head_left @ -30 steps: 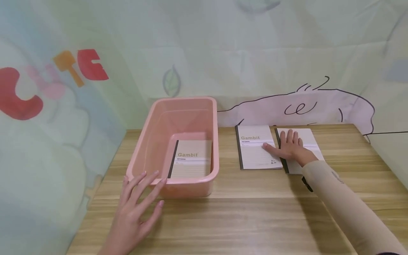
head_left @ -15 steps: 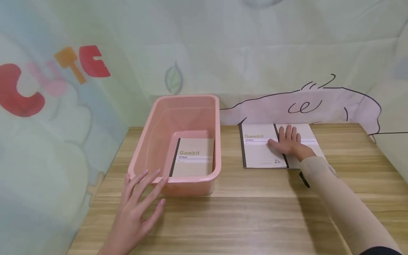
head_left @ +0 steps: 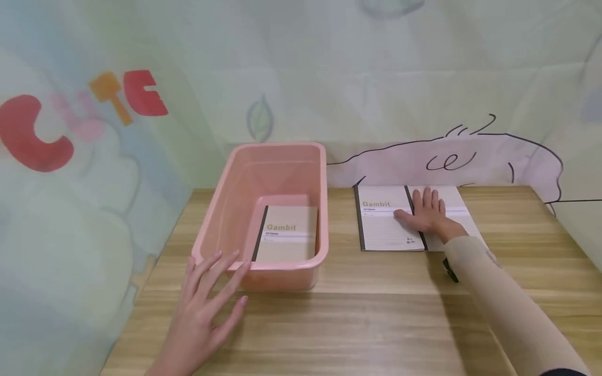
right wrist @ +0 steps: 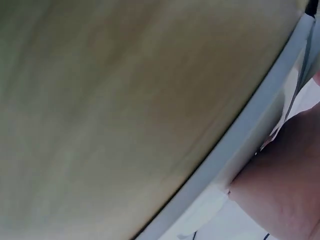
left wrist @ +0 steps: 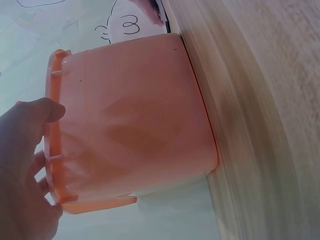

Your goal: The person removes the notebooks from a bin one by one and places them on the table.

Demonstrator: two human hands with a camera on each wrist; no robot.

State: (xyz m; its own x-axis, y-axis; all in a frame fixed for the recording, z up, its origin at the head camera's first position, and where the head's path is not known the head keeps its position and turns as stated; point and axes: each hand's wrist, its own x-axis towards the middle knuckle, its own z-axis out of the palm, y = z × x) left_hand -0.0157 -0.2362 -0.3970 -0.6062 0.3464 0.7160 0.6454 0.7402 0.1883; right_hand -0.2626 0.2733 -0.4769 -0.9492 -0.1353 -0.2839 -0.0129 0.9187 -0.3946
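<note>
My left hand (head_left: 199,318) has its fingers spread, with fingertips at the near rim of a pink plastic basin (head_left: 282,279). In the left wrist view the thumb lies by the rim, outside the basin's near wall (left wrist: 130,115). Inside the basin lies a "Gambit" notebook (head_left: 287,245) with a dark spine. My right hand (head_left: 427,215) lies palm down with fingers extended over two more notebooks. Its thumb reaches onto the left notebook (head_left: 383,232); palm and fingers cover part of the right notebook (head_left: 449,194). The two notebooks lie side by side, edges meeting.
A wood-grain table (head_left: 357,324) carries everything. Behind it hangs a pale printed cloth (head_left: 301,78) with cartoon drawings, right at the table's back edge. Another stretch of cloth with coloured letters runs along the left side.
The right notebook has slid left under my right hand, closing the narrow gap to the left notebook. My left hand has stayed at the basin rim.
</note>
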